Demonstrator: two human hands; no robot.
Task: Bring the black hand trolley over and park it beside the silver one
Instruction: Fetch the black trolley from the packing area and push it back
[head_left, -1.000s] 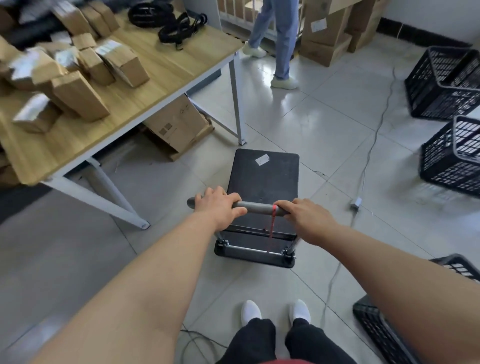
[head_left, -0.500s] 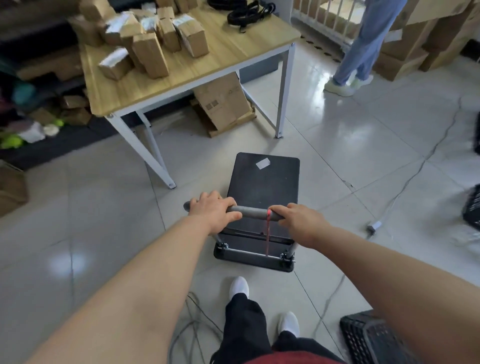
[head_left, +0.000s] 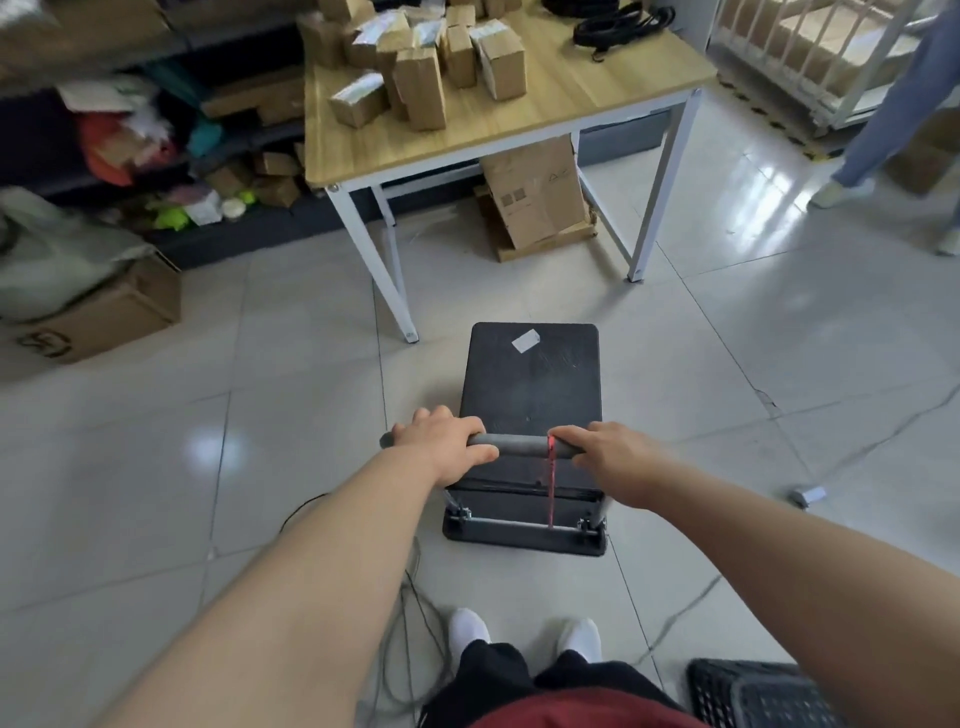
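The black hand trolley (head_left: 532, 384) stands on the tiled floor straight ahead of me, its flat black deck bearing a small white sticker. Its grey foam handle bar (head_left: 517, 446) runs across the near end, with a red strap hanging from it. My left hand (head_left: 447, 441) grips the bar's left end. My right hand (head_left: 605, 452) grips the right end. The trolley's front edge lies close to the nearest leg of the wooden table (head_left: 571, 111). No silver trolley is in view.
The table carries several cardboard boxes and black straps, with a large carton (head_left: 535, 192) beneath it. Cluttered shelves and a floor box (head_left: 104, 317) are at left. A person (head_left: 893, 124) stands far right. Cables (head_left: 410, 597) trail near my feet; a black crate (head_left: 753, 693) sits bottom right.
My view and the trolley have swung to the left: the table has slid to the centre and right, the black crates at right have left the frame, and the shelves have appeared at left. Both hands keep their hold.
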